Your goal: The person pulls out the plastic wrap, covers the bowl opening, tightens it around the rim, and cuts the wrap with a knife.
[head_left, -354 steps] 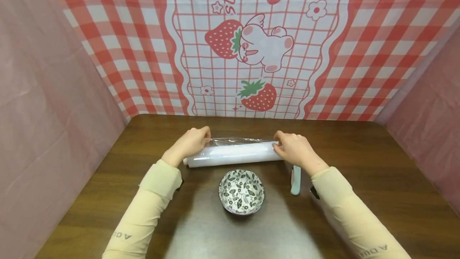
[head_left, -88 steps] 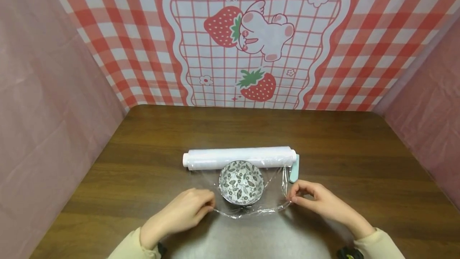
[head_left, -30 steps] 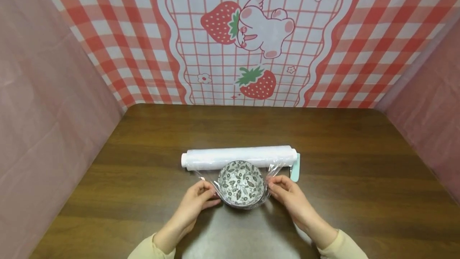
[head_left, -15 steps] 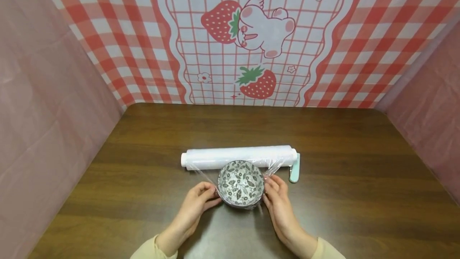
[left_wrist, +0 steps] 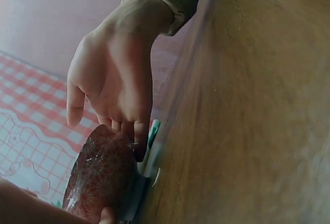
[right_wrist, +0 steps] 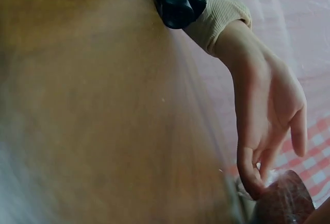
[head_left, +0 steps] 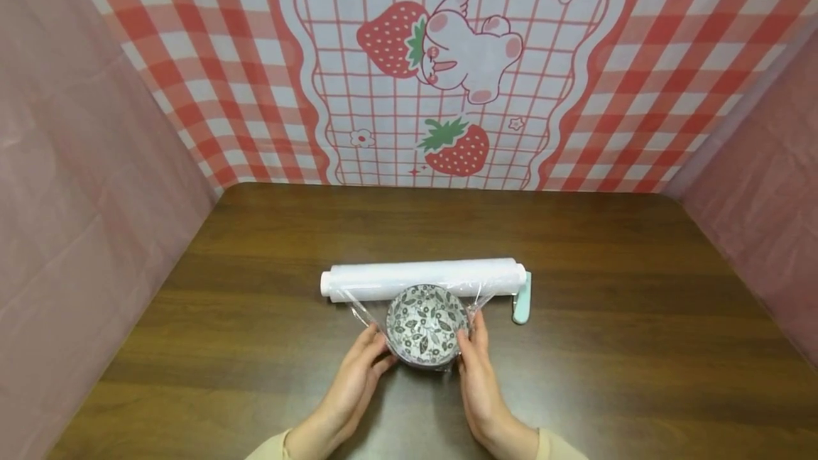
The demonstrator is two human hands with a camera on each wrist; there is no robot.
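Observation:
A bowl (head_left: 427, 326) with a dark leaf pattern inside stands on the table, clear plastic wrap (head_left: 361, 309) stretched over it and back to the white roll (head_left: 409, 280) behind. My left hand (head_left: 351, 383) rests at the bowl's left side, its fingers against the wrapped wall. On the other side my right hand (head_left: 481, 385) lies along the wall, thumb near the rim. The left wrist view shows the right hand (left_wrist: 111, 80) with fingers extended beside the shiny, film-covered bowl (left_wrist: 100, 175). In the right wrist view the left hand's fingertips (right_wrist: 252, 185) touch crumpled wrap.
A mint-green utility knife (head_left: 522, 300) lies at the roll's right end. The brown wood table (head_left: 607, 254) reaches back to a red-and-white checked cloth (head_left: 224, 55) with strawberry prints. Pink curtains (head_left: 77, 197) hang at both sides.
Both hands moved in from the film's front edge to the bowl's sides, the right hand shifting left and forward round it. The wrap's front edge has gone down over the bowl.

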